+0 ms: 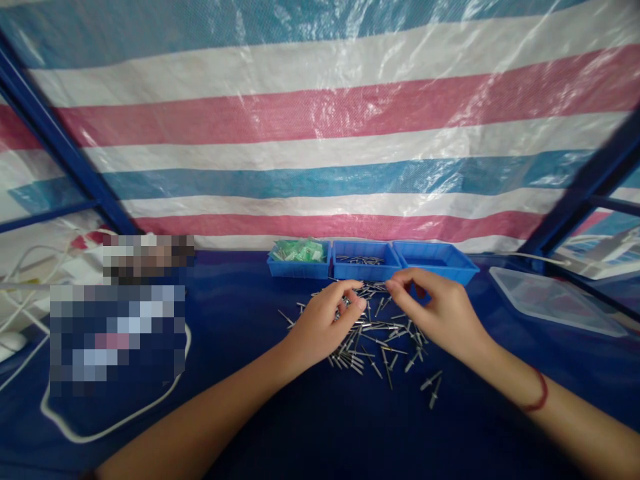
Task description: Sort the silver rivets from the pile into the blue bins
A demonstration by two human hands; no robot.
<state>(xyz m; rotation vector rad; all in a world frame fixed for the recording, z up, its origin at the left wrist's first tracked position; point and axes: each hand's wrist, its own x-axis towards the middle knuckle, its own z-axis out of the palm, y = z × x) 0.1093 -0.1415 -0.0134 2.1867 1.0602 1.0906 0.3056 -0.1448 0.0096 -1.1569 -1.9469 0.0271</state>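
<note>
Many silver rivets [383, 327] lie in a loose pile on the blue table. My left hand [327, 317] is over the left side of the pile, its fingers curled and its thumb and forefinger apart at the tips; whether anything sits in its palm is unclear. My right hand [437, 307] is over the pile's upper right, thumb and forefinger pinched together on something too small to make out. Behind my hands stand three blue bins: the left one [300, 269] holds green packets, the middle one [367, 271] some rivets, and the right one [440, 272] shows no contents.
A clear plastic lid [555, 303] lies at the right. White cables [115, 427] loop over the left side of the table [240, 427], near a blurred-out area. Blue metal posts [75, 160] and a striped sheet [325, 120] stand behind.
</note>
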